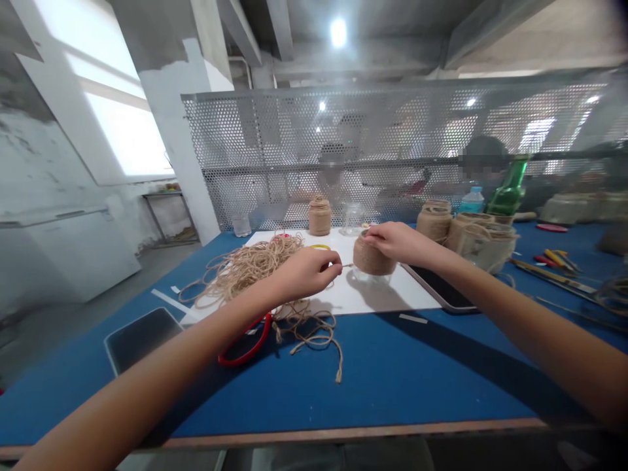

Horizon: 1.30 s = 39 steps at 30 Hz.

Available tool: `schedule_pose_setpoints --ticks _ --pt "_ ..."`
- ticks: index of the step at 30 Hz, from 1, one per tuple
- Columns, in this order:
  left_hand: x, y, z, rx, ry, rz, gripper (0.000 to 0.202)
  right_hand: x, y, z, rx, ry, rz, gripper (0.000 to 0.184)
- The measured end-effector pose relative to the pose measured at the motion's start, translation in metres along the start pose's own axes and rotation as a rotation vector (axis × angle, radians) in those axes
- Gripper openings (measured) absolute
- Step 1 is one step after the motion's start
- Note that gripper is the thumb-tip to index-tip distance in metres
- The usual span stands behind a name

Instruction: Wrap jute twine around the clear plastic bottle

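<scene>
Twine-wrapped jar (374, 256) is upright on the white sheet (392, 299), bare glass showing below the wrap. Clock below is centred on that jar, 12 = far side of bench.

Right hand (390, 239): over the jar's top from about 1 o'clock, fingers bent down at the rim, closed on it. Left hand (314, 268): at 9, near the jar but not touching it; fingers curled, thumb and index pinched on a twine strand (348, 265). Short run of that strand spans the gap to the jar.

Loose twine pile (252, 265): 9 o'clock, beyond the left hand, partly hidden by it. Loose twine ends (318, 339) at 7 to 8, off the sheet, on the blue tabletop (373, 373). Red handle (267, 335) at 8, partly under the left forearm.

Dark tablet (439, 286) at 4, partly behind the right forearm. Second wrapped jar (320, 218) between 10 and 11, upright. Clear glass (353, 214) at 11. More wrapped jars (434, 222) at 2, green bottle (509, 190) past them. Perforated screen (392, 131) at 12.
</scene>
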State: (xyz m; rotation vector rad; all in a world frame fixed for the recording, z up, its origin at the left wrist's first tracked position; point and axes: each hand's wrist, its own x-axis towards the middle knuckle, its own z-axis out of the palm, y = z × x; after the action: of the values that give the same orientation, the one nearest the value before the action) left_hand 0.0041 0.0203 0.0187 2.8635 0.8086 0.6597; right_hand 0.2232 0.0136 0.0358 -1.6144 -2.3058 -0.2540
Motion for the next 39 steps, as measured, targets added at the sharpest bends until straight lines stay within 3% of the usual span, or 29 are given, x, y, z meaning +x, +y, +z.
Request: schedule_pose_setpoints --ticks 5,8,11,14,18,23,31,37,39 --pt "-0.002 0.009 -0.002 0.070 -0.001 0.045 0.024 -0.002 0.007 -0.025 0.166 0.095 0.076 0.037" --pt "-0.005 0.017 -0.004 0.043 0.046 0.055 0.023 -0.007 0.007 -0.038 0.367 0.032 0.053 0.036" --pt "-0.010 0.024 -0.006 -0.008 0.083 0.057 0.023 -0.014 0.002 -0.035 0.480 -0.067 0.032 0.034" --pt "-0.015 0.027 -0.002 -0.022 0.050 0.078 0.024 -0.019 -0.004 -0.023 0.521 -0.108 0.014 0.033" --pt "-0.016 0.027 0.012 -0.017 0.019 0.047 0.023 -0.021 -0.006 -0.012 0.538 -0.082 0.006 0.033" --pt "-0.011 0.031 0.027 -0.068 -0.001 0.047 0.024 -0.026 -0.002 -0.012 0.539 -0.079 0.006 0.033" --pt "-0.005 0.035 0.031 -0.063 -0.016 0.024 0.024 -0.031 0.000 -0.015 0.514 -0.086 -0.038 0.035" --pt "-0.006 0.035 0.034 -0.040 0.001 -0.009 0.021 -0.037 -0.007 -0.021 0.373 -0.137 -0.052 0.042" --pt "-0.006 0.035 0.034 -0.041 0.009 -0.014 0.021 -0.041 -0.010 -0.022 0.297 -0.160 -0.065 0.052"
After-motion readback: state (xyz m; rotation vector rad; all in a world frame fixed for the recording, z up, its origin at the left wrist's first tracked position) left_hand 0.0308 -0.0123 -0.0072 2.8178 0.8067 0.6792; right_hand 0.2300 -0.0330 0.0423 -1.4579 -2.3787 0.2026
